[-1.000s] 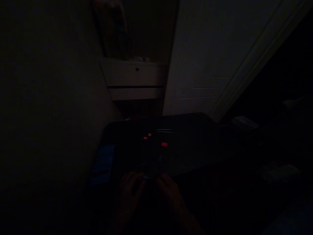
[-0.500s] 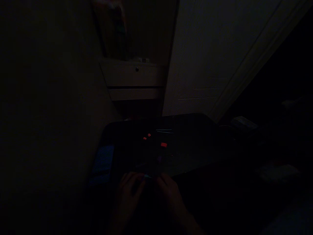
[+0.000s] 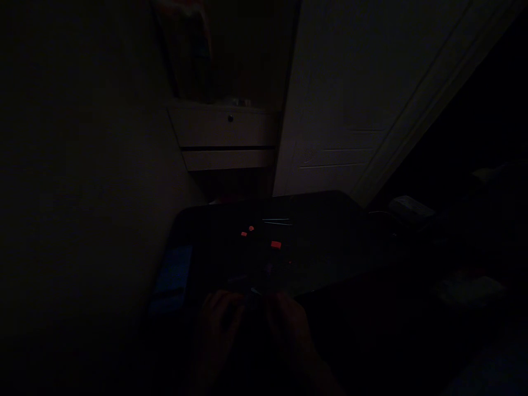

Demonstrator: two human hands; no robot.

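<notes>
The room is very dark. My left hand (image 3: 219, 319) and my right hand (image 3: 292, 324) are close together at the near edge of the black table (image 3: 325, 231). Both have their fingers curled and pinched. Between the fingertips shows a small pale sliver (image 3: 256, 290), too dim to name. Beyond the hands lie a red block (image 3: 276, 245) and a tiny red speck (image 3: 289, 262). Two small red pieces sit further left, one round (image 3: 251, 228) and one flat (image 3: 243, 234). A faint purplish thing (image 3: 269, 268) lies just ahead of my fingers.
Two thin pale rods (image 3: 277, 223), perhaps tweezers, lie toward the table's back. A flat bluish rectangle (image 3: 172, 278) is at the left edge. Behind the table stand a drawer unit (image 3: 206, 129) and a pale panelled door (image 3: 330, 110). A box-like object (image 3: 411, 207) is at right.
The pale sliver between my fingertips has shifted slightly up and right and looks dimmer. My right hand has turned a little. The pieces on the table stay put.
</notes>
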